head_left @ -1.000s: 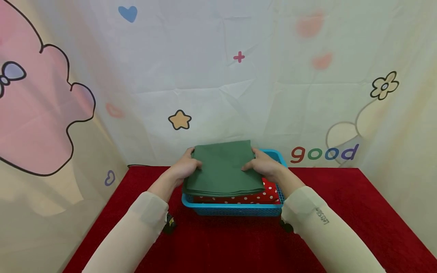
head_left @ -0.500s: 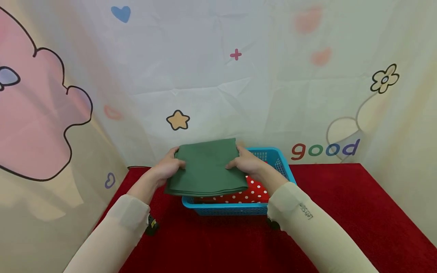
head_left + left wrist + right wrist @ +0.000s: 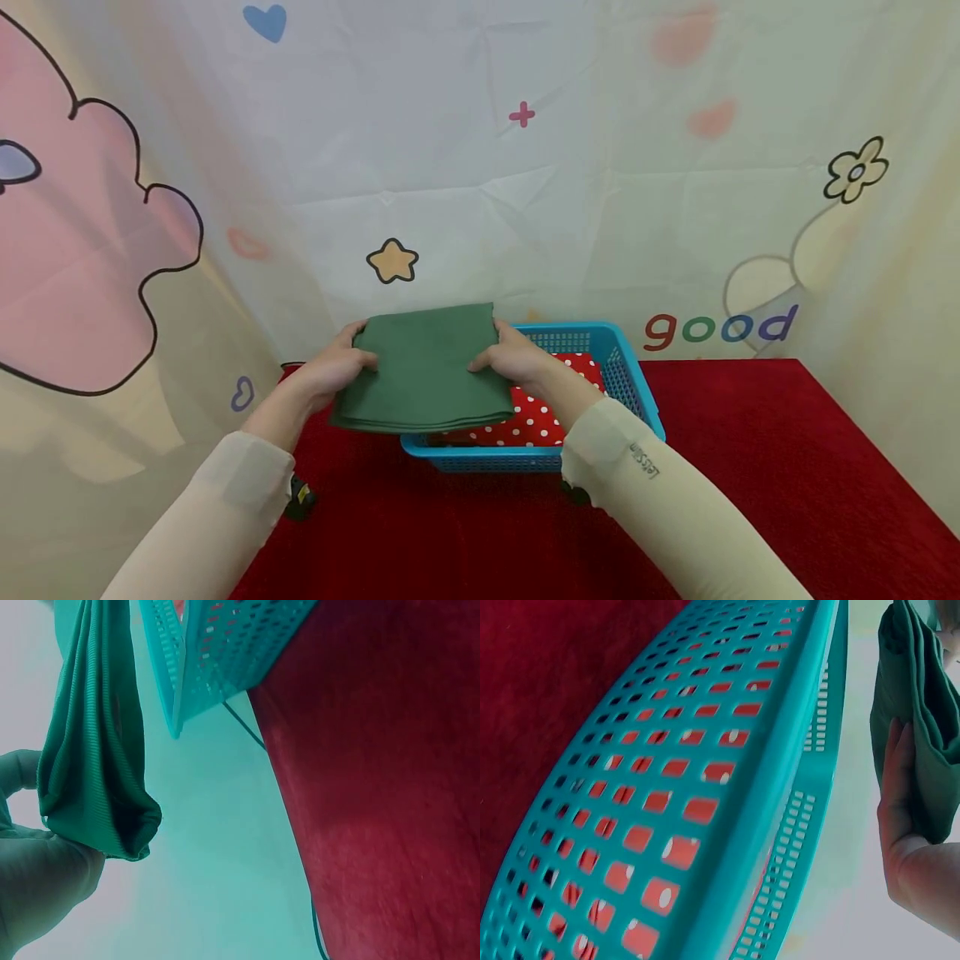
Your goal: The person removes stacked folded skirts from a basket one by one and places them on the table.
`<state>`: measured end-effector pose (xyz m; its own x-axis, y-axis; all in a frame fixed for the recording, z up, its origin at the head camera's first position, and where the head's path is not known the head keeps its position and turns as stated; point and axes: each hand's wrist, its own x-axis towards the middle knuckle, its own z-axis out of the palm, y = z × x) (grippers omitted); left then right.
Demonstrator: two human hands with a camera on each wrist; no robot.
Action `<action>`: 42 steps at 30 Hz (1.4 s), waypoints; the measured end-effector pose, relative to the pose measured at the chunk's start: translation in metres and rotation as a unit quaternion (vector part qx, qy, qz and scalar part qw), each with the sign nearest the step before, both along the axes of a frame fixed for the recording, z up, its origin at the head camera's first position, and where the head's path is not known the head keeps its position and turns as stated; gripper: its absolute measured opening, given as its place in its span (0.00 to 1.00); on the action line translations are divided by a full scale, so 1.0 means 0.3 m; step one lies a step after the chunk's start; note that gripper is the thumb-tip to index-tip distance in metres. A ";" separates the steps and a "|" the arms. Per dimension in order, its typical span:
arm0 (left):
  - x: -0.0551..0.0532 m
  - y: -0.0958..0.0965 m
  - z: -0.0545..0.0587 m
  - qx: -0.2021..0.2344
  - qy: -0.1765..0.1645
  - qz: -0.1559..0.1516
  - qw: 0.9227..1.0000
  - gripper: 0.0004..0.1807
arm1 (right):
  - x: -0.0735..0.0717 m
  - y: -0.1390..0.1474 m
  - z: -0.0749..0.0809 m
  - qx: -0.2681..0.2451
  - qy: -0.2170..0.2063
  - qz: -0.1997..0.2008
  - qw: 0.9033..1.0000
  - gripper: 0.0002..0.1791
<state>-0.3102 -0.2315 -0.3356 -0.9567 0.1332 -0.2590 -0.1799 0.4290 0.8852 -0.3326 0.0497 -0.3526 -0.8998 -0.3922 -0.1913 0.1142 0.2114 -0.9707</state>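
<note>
Pale curtain across the back, dotted with cartoon prints: a pink shape at the left, a yellow star near the middle, a flower at the far right and the word "good" below it. In front of it, a desk dressed in deep red, and all eyes are on the folded green cloth, up in the air, lying across the left part of the blue basket as the head camera sees it. Both hands are on it! Left hand pinches the left edge, thumb on top; right hand grips the right edge, thumb on top too, fingers tucked against the underside in the right wrist view. From both wrists there is a gap between cloth and basket, so they're apart. Layers show along the near edge, one fold over another, neatly stacked. Inside the basket sits a red cloth with white dots, partly covered from the head view by the green one. Two pale sleeves reach in from the near side, lettering on the right one.
</note>
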 end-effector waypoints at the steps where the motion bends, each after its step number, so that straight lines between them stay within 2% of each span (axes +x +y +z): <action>1: 0.003 -0.010 0.001 -0.002 0.001 0.000 1.000 0.49 | -0.001 -0.010 0.000 -0.002 -0.003 0.001 1.000 0.44; 8: 0.027 -0.071 0.004 -0.003 0.012 -0.007 1.000 0.50 | -0.007 -0.065 -0.003 -0.014 -0.020 0.004 1.000 0.44; 15: 0.039 -0.141 0.003 -0.004 0.014 0.002 1.000 0.51 | -0.004 -0.120 0.002 -0.034 -0.027 0.014 0.999 0.45; 23: 0.061 -0.218 0.005 -0.002 0.021 0.013 1.000 0.51 | 0.008 -0.197 0.000 -0.054 -0.035 0.006 0.998 0.46; 30: 0.062 -0.277 -0.013 -0.054 0.034 0.037 0.997 0.48 | 0.030 -0.291 -0.025 -0.065 -0.050 -0.015 0.997 0.47; 36: 0.060 -0.342 -0.038 -0.112 0.050 0.056 0.991 0.41 | 0.060 -0.373 -0.031 -0.063 -0.060 -0.016 0.996 0.50; 42: 0.056 -0.387 -0.070 -0.128 0.056 0.059 0.988 0.41 | 0.084 -0.428 -0.054 -0.080 -0.062 -0.005 0.995 0.50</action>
